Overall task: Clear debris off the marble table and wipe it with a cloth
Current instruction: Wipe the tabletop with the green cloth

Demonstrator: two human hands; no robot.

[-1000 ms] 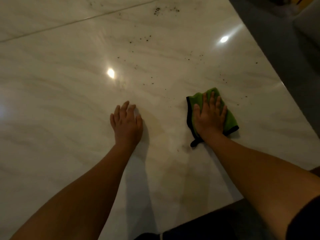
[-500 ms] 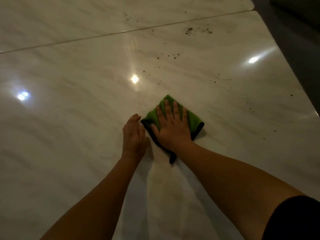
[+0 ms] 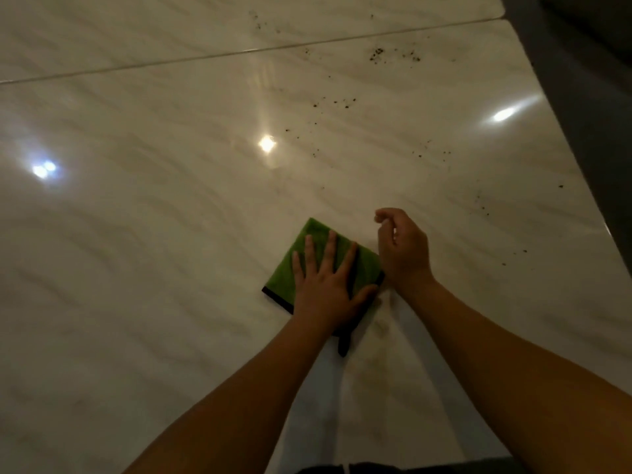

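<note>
The left hand [image 3: 325, 289] presses flat, fingers spread, on the folded green cloth [image 3: 309, 230] lying on the glossy marble table [image 3: 136, 268]; just beside it, the right hand [image 3: 403, 251] has its fingers loosely curled, holding nothing. Dark debris specks [image 3: 376, 54] are scattered behind and to the right

No words, numbers, labels or signs can be read anywhere here. The green cloth [image 3: 282, 278] shows no letters, and the marble table [image 3: 136, 268] shows none either.
</note>
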